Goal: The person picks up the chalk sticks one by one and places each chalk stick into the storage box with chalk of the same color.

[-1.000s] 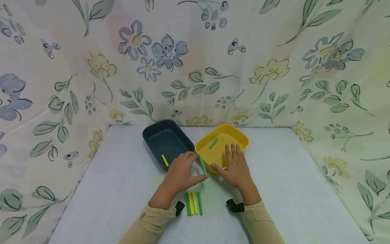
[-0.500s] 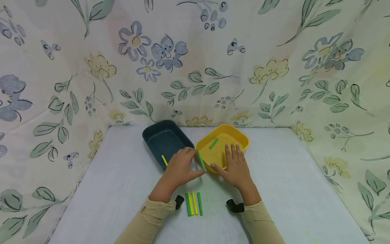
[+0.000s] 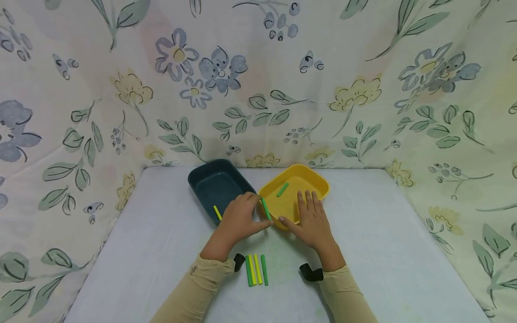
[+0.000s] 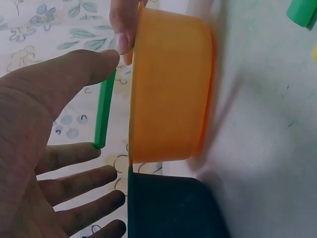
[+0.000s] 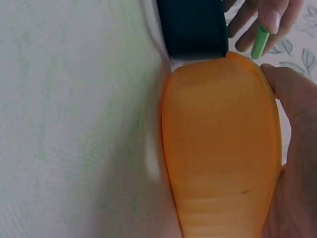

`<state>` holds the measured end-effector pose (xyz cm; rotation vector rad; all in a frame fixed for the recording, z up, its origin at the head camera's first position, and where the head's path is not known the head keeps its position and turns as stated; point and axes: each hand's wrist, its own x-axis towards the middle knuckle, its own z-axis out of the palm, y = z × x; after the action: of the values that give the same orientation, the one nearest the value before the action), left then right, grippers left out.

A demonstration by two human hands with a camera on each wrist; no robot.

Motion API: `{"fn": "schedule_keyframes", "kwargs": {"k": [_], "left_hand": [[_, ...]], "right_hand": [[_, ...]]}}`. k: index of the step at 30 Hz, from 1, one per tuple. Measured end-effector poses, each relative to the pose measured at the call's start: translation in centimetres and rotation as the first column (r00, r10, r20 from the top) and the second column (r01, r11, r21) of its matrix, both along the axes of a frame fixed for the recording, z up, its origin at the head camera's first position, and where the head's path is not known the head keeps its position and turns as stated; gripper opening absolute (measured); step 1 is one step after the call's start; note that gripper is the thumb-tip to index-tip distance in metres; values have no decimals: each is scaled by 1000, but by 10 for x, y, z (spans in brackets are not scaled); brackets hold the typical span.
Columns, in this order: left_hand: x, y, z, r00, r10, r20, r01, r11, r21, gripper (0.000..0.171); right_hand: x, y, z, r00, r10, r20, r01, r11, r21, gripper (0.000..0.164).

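Observation:
My left hand (image 3: 239, 218) pinches a green chalk stick (image 3: 265, 209) between thumb and index finger, its other fingers spread. In the left wrist view the stick (image 4: 104, 111) is held at its two ends. It hangs just above the near left rim of the yellow tray (image 3: 299, 181). My right hand (image 3: 313, 224) lies over that tray's right side, fingers straight and its thumb touching the rim. Inside the yellow tray is a green stick (image 3: 282, 189). A dark teal tray (image 3: 216, 179) adjoins it on the left, with a yellow stick (image 3: 217, 212) inside, partly beside my left hand.
Several green and yellow sticks (image 3: 258, 269) lie side by side on the white tabletop (image 3: 161, 251) between my forearms. Black straps or mounts (image 3: 311, 272) show at both wrists. A floral cloth (image 3: 258, 112) stands behind the trays and along both sides.
My left hand has moved slightly forward with the green chalk stick, bringing it closer over the yellow tray's edge. The right hand stays where it was.

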<state>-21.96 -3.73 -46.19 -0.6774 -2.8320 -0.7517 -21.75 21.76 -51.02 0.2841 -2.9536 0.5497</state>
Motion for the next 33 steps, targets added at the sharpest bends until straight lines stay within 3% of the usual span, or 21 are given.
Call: {"fn": "schedule_keyframes", "kwargs": {"k": [12, 33], "left_hand": [[-7, 5, -2, 1000, 4, -3, -5, 999, -47, 79], [-20, 14, -4, 1000, 4, -1, -4, 999, -46, 78]], "right_hand": [[0, 0, 0, 1000, -1, 0, 1, 1000, -18, 111], [0, 0, 0, 1000, -10, 22, 10, 1000, -16, 113]]}}
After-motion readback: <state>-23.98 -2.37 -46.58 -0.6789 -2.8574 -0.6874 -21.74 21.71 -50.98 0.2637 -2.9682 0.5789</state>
